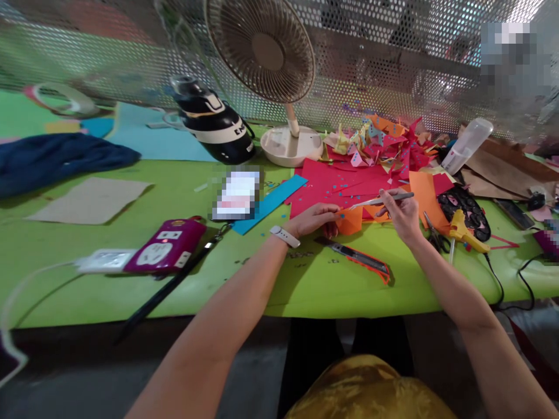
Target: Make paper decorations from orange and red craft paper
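Note:
My left hand [318, 219], with a pale watch on the wrist, is closed on the edge of a small orange paper piece [350, 222] that has a blue dot on it. Slim silver tweezers [371, 202] are gripped in my right hand [400, 216]. Their tips point left and reach the upper edge of the orange piece. Red paper sheets [317, 183] sprinkled with tiny blue bits lie just behind both hands. Closer to me, a utility knife [360, 258] with an orange edge rests on the green table.
Folded paper shapes [388, 137] are heaped behind the red sheets. A fan [286, 145] and black bottle [220, 131] stand at the back. A phone [237, 195], blue strip [271, 203] and purple power strip [163, 247] lie left; scissors [434, 235] and a yellow glue gun [465, 233] right.

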A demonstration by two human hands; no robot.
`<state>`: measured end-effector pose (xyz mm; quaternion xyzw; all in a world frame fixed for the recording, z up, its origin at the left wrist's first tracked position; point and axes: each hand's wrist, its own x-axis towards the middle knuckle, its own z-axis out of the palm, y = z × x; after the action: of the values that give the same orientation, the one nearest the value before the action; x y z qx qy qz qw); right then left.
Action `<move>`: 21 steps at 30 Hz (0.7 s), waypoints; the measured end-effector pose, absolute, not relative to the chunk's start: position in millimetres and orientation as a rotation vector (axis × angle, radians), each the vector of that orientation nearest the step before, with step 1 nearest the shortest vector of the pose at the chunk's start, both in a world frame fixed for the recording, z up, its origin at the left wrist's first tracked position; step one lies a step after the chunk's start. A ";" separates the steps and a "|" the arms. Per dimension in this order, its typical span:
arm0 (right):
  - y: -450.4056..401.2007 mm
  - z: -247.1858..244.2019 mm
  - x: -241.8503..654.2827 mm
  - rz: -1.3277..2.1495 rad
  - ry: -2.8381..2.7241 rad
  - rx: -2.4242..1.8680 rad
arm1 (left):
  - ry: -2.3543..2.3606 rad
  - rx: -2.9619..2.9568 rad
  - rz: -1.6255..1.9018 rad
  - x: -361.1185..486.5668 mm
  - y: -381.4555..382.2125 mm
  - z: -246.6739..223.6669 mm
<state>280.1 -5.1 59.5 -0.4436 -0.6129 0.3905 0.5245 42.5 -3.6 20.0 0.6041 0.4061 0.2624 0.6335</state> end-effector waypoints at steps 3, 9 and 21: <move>-4.8 56.7 279.6 0.942 -1.471 -1.046 | 0.938 1.375 0.607 43.1 -5.1 22.0; -6.2 51.0 274.6 0.987 -1.487 -1.040 | 0.929 1.375 0.606 42.4 -4.2 20.7; -7.8 44.9 269.3 1.037 -1.486 -1.081 | 0.980 1.439 0.638 40.2 -1.1 14.6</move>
<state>269.3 -7.8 44.9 -0.4456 -0.6126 0.4275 0.4934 40.2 -1.1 14.6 0.6207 0.4230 0.2754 0.6000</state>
